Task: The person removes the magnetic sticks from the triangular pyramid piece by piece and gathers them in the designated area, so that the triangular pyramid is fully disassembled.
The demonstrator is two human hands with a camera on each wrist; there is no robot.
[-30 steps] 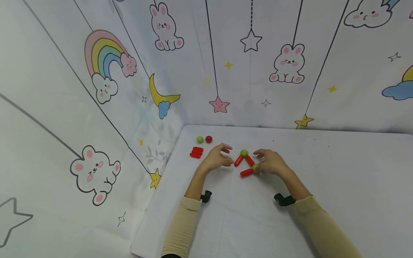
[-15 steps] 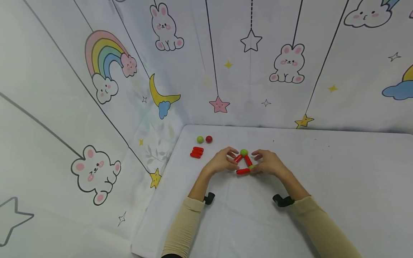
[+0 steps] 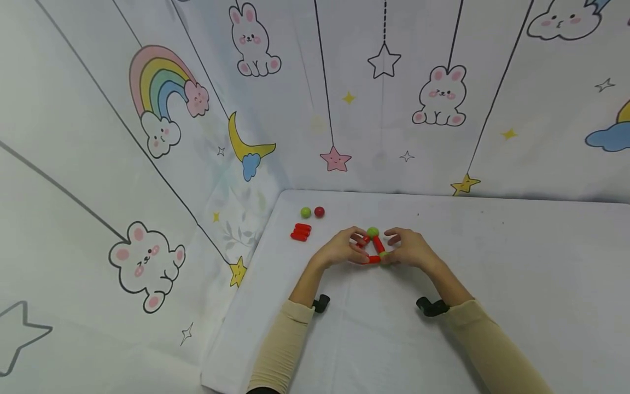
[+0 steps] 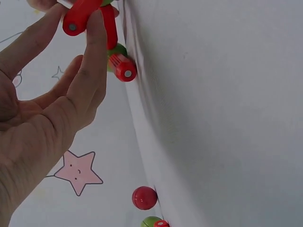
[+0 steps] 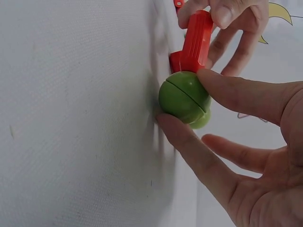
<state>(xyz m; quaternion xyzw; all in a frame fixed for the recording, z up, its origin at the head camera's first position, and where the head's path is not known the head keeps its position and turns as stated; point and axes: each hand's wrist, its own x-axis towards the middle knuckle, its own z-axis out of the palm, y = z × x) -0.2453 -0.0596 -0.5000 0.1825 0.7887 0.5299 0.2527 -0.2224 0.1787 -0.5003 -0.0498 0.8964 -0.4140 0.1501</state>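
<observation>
Red rods and green balls are joined into an open shape on the table. My left hand (image 3: 342, 249) pinches the free end of the near red rod (image 5: 196, 40) between thumb and finger. The other end of this rod meets a green ball (image 5: 183, 97), which my right hand (image 3: 412, 250) pinches. From that ball another red rod (image 3: 378, 244) runs to the far green ball (image 3: 372, 232). A further red rod (image 4: 122, 67) extends from the far ball towards my left hand, its loose end showing a silvery disc. In the head view my left fingers partly cover it.
At the back left of the white table (image 3: 517, 284) lie a loose green ball (image 3: 305, 212) and a red ball (image 3: 319, 212). Several red rods (image 3: 301, 232) lie side by side just in front of them. A printed cloth wall (image 3: 295, 98) rises behind the table's far edge.
My left hand has moved right and taken the free end of the near red rod. My right hand has shifted the near green ball and rod slightly left and away from me.
</observation>
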